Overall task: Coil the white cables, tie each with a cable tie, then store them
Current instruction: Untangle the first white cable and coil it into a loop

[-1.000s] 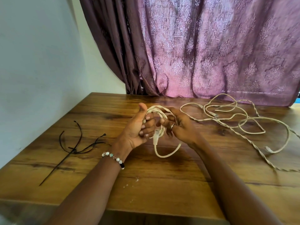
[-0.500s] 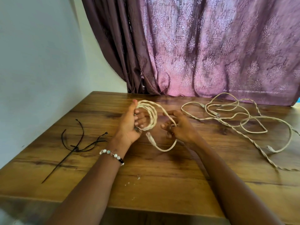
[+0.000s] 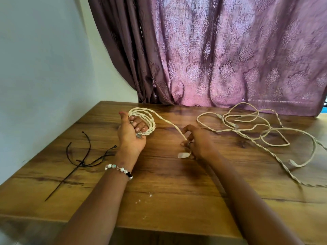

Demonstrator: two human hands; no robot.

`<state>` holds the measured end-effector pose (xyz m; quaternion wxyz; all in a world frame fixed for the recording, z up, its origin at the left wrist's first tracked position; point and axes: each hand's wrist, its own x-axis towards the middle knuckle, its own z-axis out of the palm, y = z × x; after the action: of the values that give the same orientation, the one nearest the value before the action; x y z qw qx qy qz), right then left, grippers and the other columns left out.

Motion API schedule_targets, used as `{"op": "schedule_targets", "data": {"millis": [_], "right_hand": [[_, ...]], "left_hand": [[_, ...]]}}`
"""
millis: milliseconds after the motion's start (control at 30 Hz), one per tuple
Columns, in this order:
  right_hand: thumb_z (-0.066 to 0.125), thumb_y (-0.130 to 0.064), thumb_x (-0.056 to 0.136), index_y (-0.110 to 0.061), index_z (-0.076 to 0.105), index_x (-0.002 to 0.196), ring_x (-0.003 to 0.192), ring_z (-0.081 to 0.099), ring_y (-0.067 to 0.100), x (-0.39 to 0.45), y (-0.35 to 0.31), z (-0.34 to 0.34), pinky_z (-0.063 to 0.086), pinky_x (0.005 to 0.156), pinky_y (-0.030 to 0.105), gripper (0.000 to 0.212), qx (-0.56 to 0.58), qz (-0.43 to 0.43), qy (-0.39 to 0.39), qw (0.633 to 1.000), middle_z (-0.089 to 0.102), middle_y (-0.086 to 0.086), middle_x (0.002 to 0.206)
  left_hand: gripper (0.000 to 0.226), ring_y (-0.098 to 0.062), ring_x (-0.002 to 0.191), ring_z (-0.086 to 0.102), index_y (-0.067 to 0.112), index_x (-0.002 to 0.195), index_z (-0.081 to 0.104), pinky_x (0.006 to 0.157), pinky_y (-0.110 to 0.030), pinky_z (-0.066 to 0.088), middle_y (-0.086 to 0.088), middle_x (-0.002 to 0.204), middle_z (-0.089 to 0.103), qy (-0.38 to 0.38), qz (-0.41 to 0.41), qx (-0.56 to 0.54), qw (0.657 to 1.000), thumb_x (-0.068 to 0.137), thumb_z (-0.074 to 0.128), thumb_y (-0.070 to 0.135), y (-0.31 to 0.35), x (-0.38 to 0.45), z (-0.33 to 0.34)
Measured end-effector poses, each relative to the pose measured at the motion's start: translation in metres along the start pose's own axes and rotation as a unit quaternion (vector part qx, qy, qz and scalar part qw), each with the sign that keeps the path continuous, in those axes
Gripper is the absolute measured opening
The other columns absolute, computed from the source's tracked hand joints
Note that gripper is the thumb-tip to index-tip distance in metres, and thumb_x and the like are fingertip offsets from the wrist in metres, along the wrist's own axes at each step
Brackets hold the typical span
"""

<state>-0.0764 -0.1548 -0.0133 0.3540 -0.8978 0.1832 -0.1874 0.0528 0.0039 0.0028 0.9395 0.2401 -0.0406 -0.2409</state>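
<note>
A coil of white cable (image 3: pixel 148 119) is wound in several loops, and my left hand (image 3: pixel 131 134) grips it with fingers curled through the loops. One strand runs from the coil down to the right, where my right hand (image 3: pixel 196 142) pinches it near its end. The white plug (image 3: pixel 183 155) sticks out below that hand. More white cables (image 3: pixel 261 133) lie loose and tangled on the right of the wooden table (image 3: pixel 168 191). Several black cable ties (image 3: pixel 81 160) lie on the table to the left of my left arm.
A purple patterned curtain (image 3: pixel 221 55) hangs behind the table's far edge. A pale wall (image 3: pixel 40 68) runs along the table's left side. Small white crumbs (image 3: pixel 141 200) dot the table near its front edge.
My hands have moved apart. The left hand carried the coil left and up, and the right hand drew the free end down to the right, pulling the hanging loop straight.
</note>
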Motion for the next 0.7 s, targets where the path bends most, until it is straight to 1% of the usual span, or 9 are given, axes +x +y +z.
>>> {"op": "schedule_targets", "data": {"millis": [67,133,200,300,367,433,500,567,700], "right_hand": [[0.056,0.010,0.085,-0.025,0.047,0.110,0.053,0.063,0.003,0.000,-0.003,0.004,0.040,0.033,0.021,0.043,-0.029,-0.054,-0.008,0.998,0.055,0.006,0.076],[0.060,0.001,0.085,-0.022,0.059,0.105,0.073,0.068,0.018,0.001,-0.003,0.003,0.047,0.052,0.024,0.030,-0.100,-0.124,-0.018,0.987,0.063,0.003,0.080],[0.059,-0.001,0.084,-0.013,0.071,0.102,0.089,0.066,0.024,0.001,-0.003,0.001,0.044,0.074,0.022,0.024,-0.179,-0.211,-0.061,0.959,0.071,0.006,0.093],[0.057,-0.003,0.085,-0.015,0.069,0.112,0.097,0.057,0.023,-0.005,-0.006,0.001,0.044,0.087,0.028,0.032,-0.246,-0.276,-0.123,0.921,0.065,0.007,0.104],[0.065,-0.013,0.083,-0.023,0.070,0.105,0.105,0.045,0.023,-0.008,-0.013,0.001,0.043,0.087,0.035,0.025,-0.289,-0.302,-0.070,0.906,0.056,0.006,0.108],[0.077,-0.015,0.071,-0.024,0.074,0.088,0.101,0.039,0.024,-0.009,-0.018,0.004,0.043,0.080,0.037,0.019,-0.305,-0.369,0.021,0.878,0.053,0.008,0.105],[0.078,-0.011,0.069,-0.019,0.075,0.082,0.095,0.046,0.024,-0.006,-0.017,0.004,0.045,0.074,0.034,0.015,-0.253,-0.411,0.039,0.875,0.056,0.009,0.099],[0.074,-0.009,0.073,-0.012,0.075,0.085,0.085,0.057,0.021,-0.004,-0.014,0.003,0.047,0.070,0.030,0.012,-0.166,-0.428,0.005,0.888,0.062,0.006,0.091],[0.071,-0.007,0.079,-0.005,0.073,0.088,0.075,0.065,0.011,-0.005,-0.014,-0.011,0.051,0.072,0.025,0.009,0.102,-0.292,-0.028,0.951,0.069,-0.003,0.082]], "left_hand": [[0.049,-0.004,0.030,0.028,0.022,0.061,0.040,0.033,-0.017,0.025,0.009,0.039,0.033,0.004,0.011,-0.008,1.000,0.092,0.041,0.059,0.002,0.001,0.000],[0.050,-0.004,0.031,0.028,0.021,0.060,0.041,0.034,-0.018,0.026,0.009,0.040,0.034,0.011,0.017,-0.015,1.000,0.092,0.042,0.059,0.003,0.001,-0.001],[0.050,-0.005,0.033,0.029,0.020,0.059,0.042,0.035,-0.018,0.027,0.009,0.042,0.035,0.015,0.022,-0.021,0.999,0.092,0.042,0.059,0.004,0.002,-0.001],[0.050,-0.005,0.035,0.030,0.020,0.060,0.044,0.036,-0.019,0.028,0.009,0.044,0.036,0.015,0.024,-0.026,0.999,0.093,0.042,0.057,0.006,0.001,0.001],[0.050,-0.005,0.035,0.030,0.019,0.060,0.045,0.036,-0.018,0.028,0.009,0.044,0.037,0.011,0.025,-0.025,0.999,0.093,0.041,0.057,0.006,0.000,0.002],[0.050,-0.005,0.035,0.031,0.019,0.061,0.044,0.036,-0.018,0.029,0.009,0.044,0.037,0.007,0.024,-0.015,1.000,0.094,0.040,0.056,0.006,-0.001,0.003],[0.049,-0.005,0.035,0.031,0.019,0.061,0.044,0.036,-0.018,0.029,0.009,0.044,0.037,0.005,0.016,-0.005,1.000,0.094,0.040,0.056,0.007,0.000,0.003],[0.049,-0.004,0.036,0.033,0.019,0.061,0.044,0.037,-0.016,0.030,0.009,0.045,0.038,0.006,0.005,-0.001,1.000,0.094,0.040,0.056,0.010,-0.001,0.003],[0.050,-0.004,0.037,0.038,0.018,0.060,0.046,0.038,-0.015,0.034,0.008,0.045,0.041,-0.013,-0.034,-0.026,0.999,0.094,0.040,0.055,0.009,-0.002,0.004]]}}
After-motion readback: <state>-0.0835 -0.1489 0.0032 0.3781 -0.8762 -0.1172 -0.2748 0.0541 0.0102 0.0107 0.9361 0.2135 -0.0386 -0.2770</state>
